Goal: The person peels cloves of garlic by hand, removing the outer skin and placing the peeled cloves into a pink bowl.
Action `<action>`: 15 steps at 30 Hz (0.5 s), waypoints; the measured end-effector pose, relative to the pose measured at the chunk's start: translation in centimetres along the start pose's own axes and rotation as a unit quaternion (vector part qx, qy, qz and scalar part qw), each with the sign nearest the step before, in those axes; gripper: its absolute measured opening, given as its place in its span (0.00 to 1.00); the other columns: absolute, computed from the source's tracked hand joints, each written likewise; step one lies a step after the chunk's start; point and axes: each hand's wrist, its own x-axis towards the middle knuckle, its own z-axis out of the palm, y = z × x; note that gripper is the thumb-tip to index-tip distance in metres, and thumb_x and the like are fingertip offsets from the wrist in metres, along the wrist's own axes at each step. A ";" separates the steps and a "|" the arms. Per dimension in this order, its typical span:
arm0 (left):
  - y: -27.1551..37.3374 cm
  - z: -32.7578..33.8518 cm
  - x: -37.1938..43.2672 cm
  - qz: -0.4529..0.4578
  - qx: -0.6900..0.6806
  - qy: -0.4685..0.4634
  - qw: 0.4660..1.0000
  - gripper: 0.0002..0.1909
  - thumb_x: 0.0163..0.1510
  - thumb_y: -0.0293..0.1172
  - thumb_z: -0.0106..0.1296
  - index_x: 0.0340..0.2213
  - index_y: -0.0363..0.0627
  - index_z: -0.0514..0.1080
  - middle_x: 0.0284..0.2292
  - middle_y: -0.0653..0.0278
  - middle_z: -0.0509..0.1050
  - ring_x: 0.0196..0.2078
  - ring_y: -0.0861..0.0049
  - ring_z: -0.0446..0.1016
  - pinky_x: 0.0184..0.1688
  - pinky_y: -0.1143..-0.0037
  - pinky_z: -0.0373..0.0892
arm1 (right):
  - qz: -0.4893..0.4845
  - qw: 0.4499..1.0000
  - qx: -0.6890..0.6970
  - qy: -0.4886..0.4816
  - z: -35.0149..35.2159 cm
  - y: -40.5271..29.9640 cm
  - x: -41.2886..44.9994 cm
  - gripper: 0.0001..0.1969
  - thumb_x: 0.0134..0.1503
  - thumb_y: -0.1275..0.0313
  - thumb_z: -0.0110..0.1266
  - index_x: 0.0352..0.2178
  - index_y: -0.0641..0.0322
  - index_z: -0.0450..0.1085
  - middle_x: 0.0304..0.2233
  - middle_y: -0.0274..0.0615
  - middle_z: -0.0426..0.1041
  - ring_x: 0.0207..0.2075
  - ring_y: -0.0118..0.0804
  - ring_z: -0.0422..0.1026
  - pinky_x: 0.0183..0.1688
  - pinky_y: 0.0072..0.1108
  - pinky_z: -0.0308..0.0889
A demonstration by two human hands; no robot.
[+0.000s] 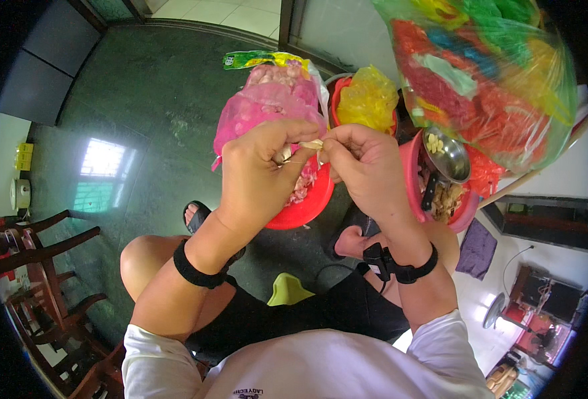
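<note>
My left hand [259, 159] pinches a garlic clove [312, 144] between thumb and fingers, and more pale garlic pieces [285, 152] show inside its curl. At the clove's other end, the thumb and fingertips of my right hand [368, 167] grip it and a strip of its skin. Beneath both hands stands a red plastic basin [320, 202] with pinkish garlic skins [301, 187], partly covered by my left hand. Just beyond is a pink mesh bag [241, 112] filled with garlic bulbs [276, 75].
At right, a pink basin [412, 174] holds a metal bowl [456, 162] with peeled cloves [434, 143], a black-handled knife [428, 192] and brownish peelings [446, 202]. A large bag of coloured plastic [483, 85] bulges above it. Yellow plastic [368, 102] fills a bucket. Wooden chairs [44, 279] stand left.
</note>
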 end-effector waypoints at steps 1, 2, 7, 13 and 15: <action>0.1 -0.1 -0.1 0.026 0.051 0.003 0.998 0.11 0.48 0.17 0.64 0.36 0.40 0.80 0.33 0.63 0.82 0.33 0.85 0.79 0.37 0.82 0.73 | -0.002 1.000 -0.008 0.003 0.0 0.3 0.0 0.05 0.59 0.77 0.55 0.31 0.71 0.74 0.23 0.32 0.75 0.25 0.18 0.70 0.27 0.16 0.65; 0.0 -0.1 -0.2 0.025 0.051 0.002 0.998 0.11 0.48 0.17 0.64 0.36 0.40 0.80 0.33 0.63 0.82 0.33 0.85 0.79 0.37 0.82 0.73 | -0.003 1.000 -0.017 0.005 0.0 0.5 0.0 0.05 0.58 0.77 0.55 0.31 0.71 0.74 0.23 0.33 0.75 0.25 0.18 0.70 0.27 0.17 0.66; -0.7 0.1 -0.5 0.048 0.078 -0.002 0.996 0.12 0.47 0.19 0.65 0.36 0.41 0.80 0.30 0.63 0.82 0.33 0.84 0.80 0.36 0.82 0.74 | -0.004 0.999 -0.041 0.015 0.2 1.5 0.2 0.05 0.57 0.78 0.55 0.30 0.72 0.74 0.21 0.35 0.75 0.24 0.19 0.70 0.26 0.17 0.66; -0.3 0.5 -0.2 -0.060 -0.039 -0.014 0.997 0.12 0.49 0.21 0.66 0.38 0.37 0.80 0.32 0.62 0.82 0.36 0.82 0.79 0.40 0.80 0.75 | -0.002 1.000 -0.014 0.001 0.0 1.5 0.6 0.05 0.58 0.77 0.54 0.30 0.70 0.73 0.22 0.32 0.74 0.24 0.18 0.69 0.26 0.17 0.65; -0.4 0.3 0.1 -0.084 -0.106 -0.033 0.990 0.12 0.50 0.21 0.65 0.39 0.36 0.79 0.33 0.62 0.82 0.36 0.82 0.79 0.41 0.80 0.74 | 0.005 1.000 0.018 0.000 -0.1 1.3 0.6 0.05 0.58 0.76 0.53 0.30 0.69 0.73 0.22 0.30 0.73 0.24 0.18 0.69 0.26 0.17 0.64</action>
